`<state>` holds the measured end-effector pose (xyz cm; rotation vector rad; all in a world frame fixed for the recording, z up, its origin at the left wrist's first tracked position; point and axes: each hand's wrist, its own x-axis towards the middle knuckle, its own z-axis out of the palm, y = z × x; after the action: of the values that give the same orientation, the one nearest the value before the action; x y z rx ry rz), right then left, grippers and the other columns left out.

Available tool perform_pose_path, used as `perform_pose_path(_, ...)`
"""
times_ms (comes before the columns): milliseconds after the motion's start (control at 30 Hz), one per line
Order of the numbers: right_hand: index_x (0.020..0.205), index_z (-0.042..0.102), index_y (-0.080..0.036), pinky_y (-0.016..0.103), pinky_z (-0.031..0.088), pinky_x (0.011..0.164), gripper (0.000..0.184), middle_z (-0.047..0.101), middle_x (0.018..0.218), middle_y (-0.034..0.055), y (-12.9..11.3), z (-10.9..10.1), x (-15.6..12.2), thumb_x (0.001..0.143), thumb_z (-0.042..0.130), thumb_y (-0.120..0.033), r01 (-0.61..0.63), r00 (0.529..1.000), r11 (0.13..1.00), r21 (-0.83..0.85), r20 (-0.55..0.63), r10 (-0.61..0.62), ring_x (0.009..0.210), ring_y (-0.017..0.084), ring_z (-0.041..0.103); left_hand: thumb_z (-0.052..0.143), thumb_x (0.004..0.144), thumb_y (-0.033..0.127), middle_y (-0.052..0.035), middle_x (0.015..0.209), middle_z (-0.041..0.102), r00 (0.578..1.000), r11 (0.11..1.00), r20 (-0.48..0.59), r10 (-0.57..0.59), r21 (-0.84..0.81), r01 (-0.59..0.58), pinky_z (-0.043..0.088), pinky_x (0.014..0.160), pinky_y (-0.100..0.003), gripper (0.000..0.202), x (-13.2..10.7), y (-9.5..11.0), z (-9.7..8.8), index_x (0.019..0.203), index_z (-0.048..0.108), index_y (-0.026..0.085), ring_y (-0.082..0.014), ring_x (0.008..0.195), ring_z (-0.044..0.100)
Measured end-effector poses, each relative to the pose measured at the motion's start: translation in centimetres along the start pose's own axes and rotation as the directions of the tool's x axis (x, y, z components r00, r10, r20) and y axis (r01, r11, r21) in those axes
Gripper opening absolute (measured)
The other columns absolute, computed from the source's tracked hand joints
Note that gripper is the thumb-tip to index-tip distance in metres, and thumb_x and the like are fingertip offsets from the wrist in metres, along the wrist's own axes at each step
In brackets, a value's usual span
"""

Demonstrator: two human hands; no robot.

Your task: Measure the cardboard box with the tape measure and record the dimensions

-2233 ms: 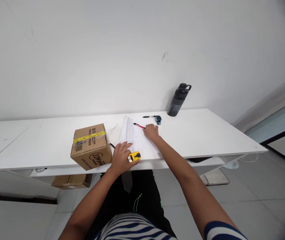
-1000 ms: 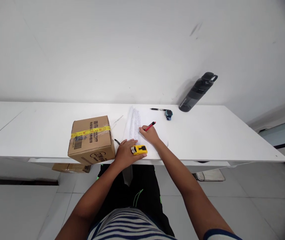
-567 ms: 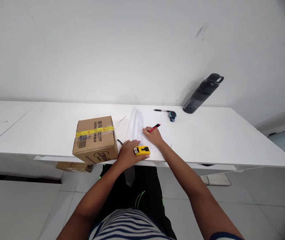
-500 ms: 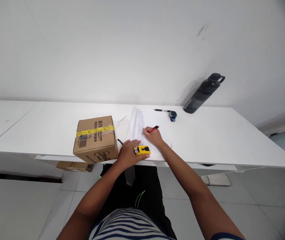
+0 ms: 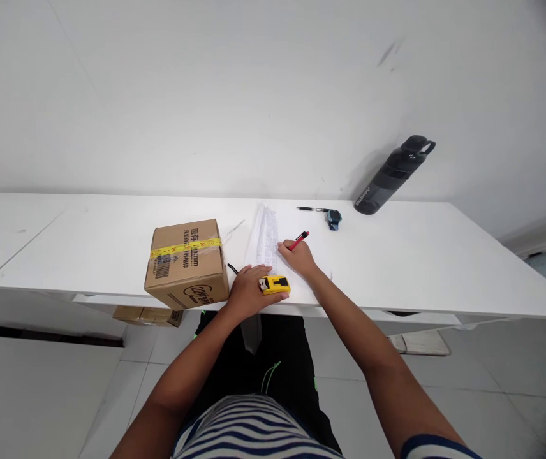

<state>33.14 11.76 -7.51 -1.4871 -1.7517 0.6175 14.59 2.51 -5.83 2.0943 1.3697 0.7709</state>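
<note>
My right hand point(image 5: 299, 257) is closed around a red pen point(image 5: 298, 240) with a dark end, held tilted over the written part of a white paper point(image 5: 268, 239). Rows of small handwriting cover a strip of this sheet. My left hand point(image 5: 247, 292) rests on the paper's near left part, with a yellow and black tape measure point(image 5: 275, 285) between its thumb and fingers. Just left of that hand stands a taped cardboard box point(image 5: 187, 264). A thin black strap or cord end point(image 5: 233, 269) shows between the box and my fingers.
Behind the paper lie a black pen point(image 5: 312, 209) and a dark blue watch-like item point(image 5: 333, 219). A dark water bottle point(image 5: 390, 178) stands further right, near the wall. Under the white table point(image 5: 426, 268), another cardboard box point(image 5: 146, 315) shows at the left.
The red pen has tipped slightly more upright in my right hand, which has shifted a little. My left hand keeps its place on the paper. The whole view has moved slightly.
</note>
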Motion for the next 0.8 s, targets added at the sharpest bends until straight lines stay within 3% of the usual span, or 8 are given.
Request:
perform_pose_path(633,0.053,0.026,-0.023,0.027,0.025,0.053,0.041,0.027,0.049,-0.0052,0.06,-0.07,-0.06,0.085,0.044,-0.041,-0.111,0.991,0.991,-0.071,-0.087,0.104,0.052,0.012,0.030,0.072,0.070,0.065,-0.0071,0.133,0.066,1.000,1.000,-0.009,0.027,0.010,-0.027,0.028,0.118,-0.043,0.070,0.02,-0.32,0.27,0.124,0.063,0.021,-0.0269,0.130,0.055)
perform_pose_path(800,0.052,0.027,-0.023,0.026,0.027,0.052,0.042,0.029,0.048,-0.0053,0.17,-0.10,0.02,0.085,0.046,-0.042,-0.105,0.993,0.991,-0.082,-0.054,0.101,0.051,0.012,0.033,0.073,0.070,0.064,-0.0075,0.131,0.067,0.999,0.999,-0.026,0.037,0.014,-0.037,0.029,0.117,-0.044,0.070,-0.04,-0.41,0.33,0.124,0.063,0.021,-0.0274,0.128,0.056)
